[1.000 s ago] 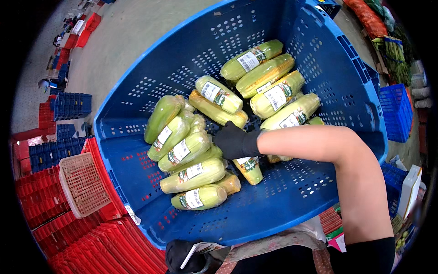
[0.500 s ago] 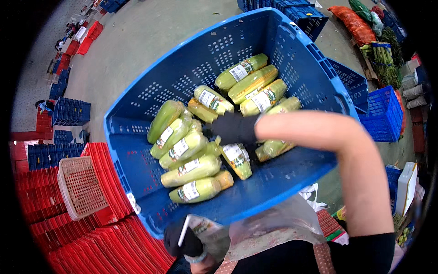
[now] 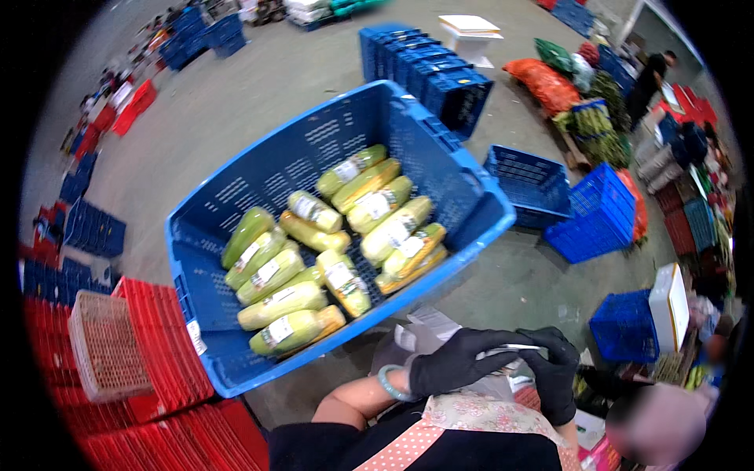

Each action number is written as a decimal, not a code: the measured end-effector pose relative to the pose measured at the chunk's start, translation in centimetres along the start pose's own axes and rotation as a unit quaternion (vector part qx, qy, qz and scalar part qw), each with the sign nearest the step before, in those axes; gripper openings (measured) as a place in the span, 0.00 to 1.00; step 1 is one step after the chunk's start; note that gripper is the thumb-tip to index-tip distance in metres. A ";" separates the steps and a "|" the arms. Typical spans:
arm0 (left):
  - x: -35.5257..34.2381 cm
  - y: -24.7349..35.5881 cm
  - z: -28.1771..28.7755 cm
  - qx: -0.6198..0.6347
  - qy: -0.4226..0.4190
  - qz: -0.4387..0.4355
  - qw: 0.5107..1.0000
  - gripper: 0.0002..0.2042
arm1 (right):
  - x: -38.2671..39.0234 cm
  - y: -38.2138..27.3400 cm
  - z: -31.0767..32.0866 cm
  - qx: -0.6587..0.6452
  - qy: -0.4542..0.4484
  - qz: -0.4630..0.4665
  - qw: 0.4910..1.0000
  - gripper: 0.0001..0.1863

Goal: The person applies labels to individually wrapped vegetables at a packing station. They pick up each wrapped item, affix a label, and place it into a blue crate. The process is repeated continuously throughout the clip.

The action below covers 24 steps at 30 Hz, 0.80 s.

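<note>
**Right hand (image 3: 554, 369) out of blue crate (image 3: 428, 165), now meets left hand (image 3: 454, 363)**

Right hand has left the wrapped corn packs (image 3: 342, 282) and joins the left at lower right of frame. Left hand grips a thin pale item (image 3: 510, 348) (sheet or card, too blurred to call); right fingers are at its far end, can't tell if pinching. Packs lie in the crate, centre-left of frame, no hand on them. The one just below the right hand's earlier spot lies near the crate's lower rim. Reads as corn handling paused, attention on the item.
</note>
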State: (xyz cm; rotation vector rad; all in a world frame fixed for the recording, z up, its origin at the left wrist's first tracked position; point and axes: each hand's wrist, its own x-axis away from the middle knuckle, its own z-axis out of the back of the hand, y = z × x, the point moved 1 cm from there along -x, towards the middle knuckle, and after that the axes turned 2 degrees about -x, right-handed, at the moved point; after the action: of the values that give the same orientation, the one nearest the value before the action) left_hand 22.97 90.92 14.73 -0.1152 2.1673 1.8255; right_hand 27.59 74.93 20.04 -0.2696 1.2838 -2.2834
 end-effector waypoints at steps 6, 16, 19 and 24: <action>-8.4 -3.5 -12.2 -0.018 -0.249 -0.035 0.968 0.08 | 10.1 2.2 8.1 0.070 0.319 -0.133 0.936 0.09; -6.4 -7.5 -35.2 -0.013 -0.593 0.131 0.794 0.13 | 30.3 8.9 11.4 -0.026 0.695 -0.191 0.693 0.07; -2.9 -8.6 -40.6 -0.022 -0.644 0.162 0.747 0.13 | 36.3 12.0 13.9 0.021 0.749 -0.172 0.640 0.06; -0.9 -11.6 -51.2 -0.073 -0.691 0.157 0.702 0.13 | 54.1 16.7 22.0 0.015 0.870 -0.161 0.466 0.06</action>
State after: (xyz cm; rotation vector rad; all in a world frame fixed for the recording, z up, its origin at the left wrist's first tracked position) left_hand 17.58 38.76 11.37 1.2410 0.9193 1.3230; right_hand -4.26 23.55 13.94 2.7221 1.8238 -2.3343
